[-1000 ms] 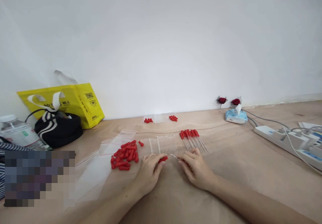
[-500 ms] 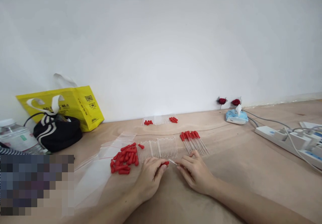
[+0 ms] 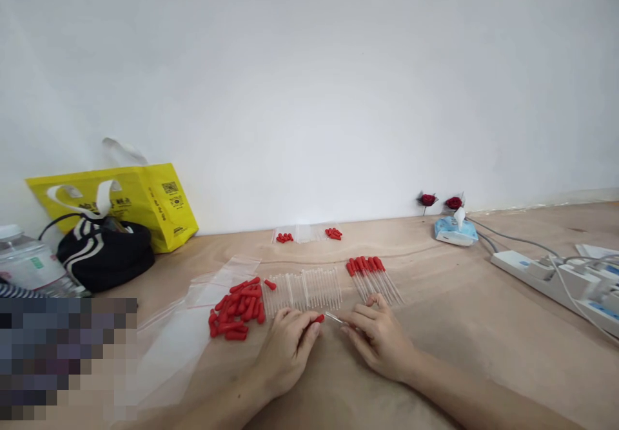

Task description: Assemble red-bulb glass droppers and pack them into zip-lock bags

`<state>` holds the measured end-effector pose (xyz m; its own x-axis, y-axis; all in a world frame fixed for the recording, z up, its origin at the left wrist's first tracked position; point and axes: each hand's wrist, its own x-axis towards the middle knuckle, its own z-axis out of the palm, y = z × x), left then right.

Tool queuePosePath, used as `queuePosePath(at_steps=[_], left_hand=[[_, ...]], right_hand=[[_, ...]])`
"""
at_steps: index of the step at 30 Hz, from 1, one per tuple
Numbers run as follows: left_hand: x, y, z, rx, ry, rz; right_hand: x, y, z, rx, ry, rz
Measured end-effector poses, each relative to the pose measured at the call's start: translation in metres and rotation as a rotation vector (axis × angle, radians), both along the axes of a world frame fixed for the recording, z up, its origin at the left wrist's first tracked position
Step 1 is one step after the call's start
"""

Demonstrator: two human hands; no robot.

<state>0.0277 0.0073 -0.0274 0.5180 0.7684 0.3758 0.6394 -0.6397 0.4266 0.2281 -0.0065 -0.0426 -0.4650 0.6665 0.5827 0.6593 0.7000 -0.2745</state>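
My left hand (image 3: 289, 346) is closed, pinching a red rubber dropper bulb (image 3: 320, 318) between thumb and forefinger. Facing it, a clear glass dropper tube (image 3: 333, 318) is gripped in the fingers of my right hand (image 3: 380, 338); its end points at the bulb with a small gap between them. Beyond the hands lies a row of bare glass tubes (image 3: 302, 289), with one loose bulb (image 3: 270, 284) at its left end. A heap of red bulbs (image 3: 236, 307) is left of my left hand. Several droppers with bulbs fitted (image 3: 372, 275) lie side by side beyond my right hand.
Clear plastic bags (image 3: 178, 327) lie at the left, with small bags holding red bulbs (image 3: 333, 233) by the wall. A yellow bag (image 3: 164, 207), a black pouch (image 3: 109, 256) and a bottle (image 3: 29, 262) stand far left. Tissues (image 3: 455, 231) and a power strip (image 3: 556, 282) are right.
The whole scene sits slightly lower in view, as the camera has shifted a little. Both hands keep their grips, and the tube and bulb remain apart, end to end.
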Motion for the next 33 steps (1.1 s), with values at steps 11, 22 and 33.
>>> queuePosePath(at_steps=[11,22,33], left_hand=[[0.0,-0.001,0.002,0.002,-0.035,-0.015],[-0.002,0.001,-0.002,0.141,0.076,-0.075],[-0.002,-0.001,0.0,0.115,0.09,-0.118]], right_hand=[[0.0,0.0,0.005,0.017,-0.065,0.042],[-0.011,0.005,0.002,0.017,-0.076,0.016],[-0.014,0.005,0.003,-0.093,-0.038,0.068]])
